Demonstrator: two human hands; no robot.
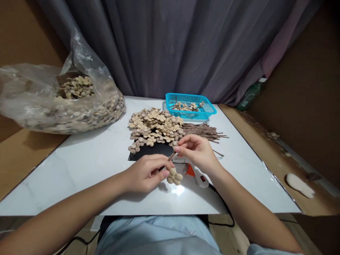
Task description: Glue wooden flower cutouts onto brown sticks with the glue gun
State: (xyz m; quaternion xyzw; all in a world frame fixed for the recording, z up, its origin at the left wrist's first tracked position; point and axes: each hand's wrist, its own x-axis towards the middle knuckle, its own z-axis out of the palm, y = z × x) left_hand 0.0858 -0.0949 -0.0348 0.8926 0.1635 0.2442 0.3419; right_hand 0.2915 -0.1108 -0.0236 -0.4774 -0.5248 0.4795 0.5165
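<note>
Beige, puffy petals (174,176) sit pinched in the left hand (150,173); the right hand (198,152) pinches, perhaps, a thin brown stem (172,156).

two hands (148,173) (198,150), one bag (102,115), one basket (207,115)

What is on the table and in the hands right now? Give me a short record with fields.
left hand: fingertips at a beige flower piece and a brown strip
right hand: fingertips at the strip's upper end
near hands: corded white glue gun, partly hidden
middle: pile of flower pieces, by a black sheet
beside pile: brown stems
back: blue basket with small pieces
left side: clear plastic bag holding many pieces
surface: white table
</note>
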